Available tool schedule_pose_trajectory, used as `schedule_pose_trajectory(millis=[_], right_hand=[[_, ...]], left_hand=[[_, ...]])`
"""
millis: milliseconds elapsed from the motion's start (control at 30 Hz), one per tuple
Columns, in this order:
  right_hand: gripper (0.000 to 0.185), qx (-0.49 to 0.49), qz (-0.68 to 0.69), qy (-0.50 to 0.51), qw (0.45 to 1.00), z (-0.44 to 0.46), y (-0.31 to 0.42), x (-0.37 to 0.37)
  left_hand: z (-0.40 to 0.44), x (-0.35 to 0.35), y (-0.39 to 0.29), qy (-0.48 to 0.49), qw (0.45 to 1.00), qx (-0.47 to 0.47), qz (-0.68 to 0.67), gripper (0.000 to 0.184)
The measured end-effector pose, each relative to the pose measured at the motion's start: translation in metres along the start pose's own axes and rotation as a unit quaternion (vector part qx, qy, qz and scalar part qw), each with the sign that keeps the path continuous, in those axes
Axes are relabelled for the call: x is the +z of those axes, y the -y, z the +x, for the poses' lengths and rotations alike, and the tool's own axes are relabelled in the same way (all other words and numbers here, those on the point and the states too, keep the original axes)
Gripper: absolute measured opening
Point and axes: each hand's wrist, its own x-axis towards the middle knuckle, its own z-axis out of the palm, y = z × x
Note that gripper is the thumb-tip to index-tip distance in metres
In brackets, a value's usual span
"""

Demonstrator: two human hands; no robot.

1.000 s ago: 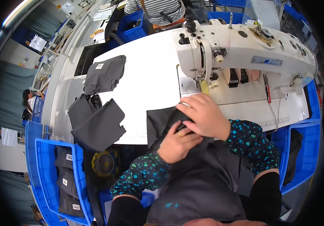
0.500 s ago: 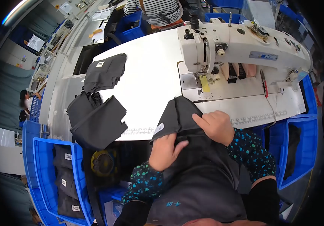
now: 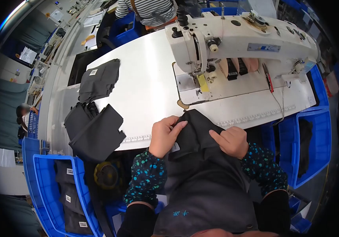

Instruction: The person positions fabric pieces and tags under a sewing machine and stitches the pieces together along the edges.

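Observation:
A dark grey fabric piece (image 3: 195, 132) lies at the table's front edge, partly over my lap, its top corner on the white surface. My left hand (image 3: 163, 136) pinches its upper left edge between thumb and fingers. A white label on the fabric shows partly below that hand. My right hand (image 3: 232, 142) is closed at the fabric's right edge, forefinger along it and thumb hidden. Beyond the fabric stands a white sewing machine (image 3: 240, 43), its needle area apart from both hands.
Two piles of dark grey fabric pieces, a front one (image 3: 94, 132) and a labelled rear one (image 3: 99, 80), lie left. Red-handled snips (image 3: 268, 79) rest by the machine. Blue bins stand left (image 3: 39, 189) and right (image 3: 322, 146). Other people sit beyond.
My left hand has moved from the labelled lower edge up to the fabric's upper left edge. My right hand stays at the right edge. The whole view has shifted slightly.

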Motion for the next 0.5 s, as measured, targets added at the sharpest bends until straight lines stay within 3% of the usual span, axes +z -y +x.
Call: schedule_pose_trajectory(millis=[100, 167, 233, 300, 433, 500], right_hand=[[0.039, -0.004, 0.011, -0.019, 1.0, -0.01, 0.002, -0.007], [0.044, -0.013, 0.103, 0.007, 0.995, -0.011, 0.008, -0.013], [0.041, 0.007, 0.158, 0.06, 0.986, -0.004, 0.012, -0.023], [0.04, 0.094, 0.27, -0.013, 0.958, 0.003, 0.011, -0.025], [0.032, 0.17, 0.293, -0.029, 0.941, 0.038, 0.009, -0.034], [0.031, 0.146, 0.299, -0.009, 0.943, 0.057, 0.01, -0.033]], left_hand=[[-0.005, 0.007, 0.012, -0.036, 0.996, -0.01, -0.078, 0.018], [-0.013, 0.006, 0.009, -0.043, 0.994, 0.028, -0.098, 0.016], [-0.02, 0.002, 0.007, -0.047, 0.995, 0.028, -0.083, 0.016], [-0.026, -0.001, 0.001, -0.056, 0.994, 0.082, -0.043, 0.017], [-0.033, 0.001, -0.014, -0.051, 0.993, 0.108, -0.011, 0.018], [-0.036, 0.004, -0.019, -0.046, 0.992, 0.116, -0.007, 0.018]])
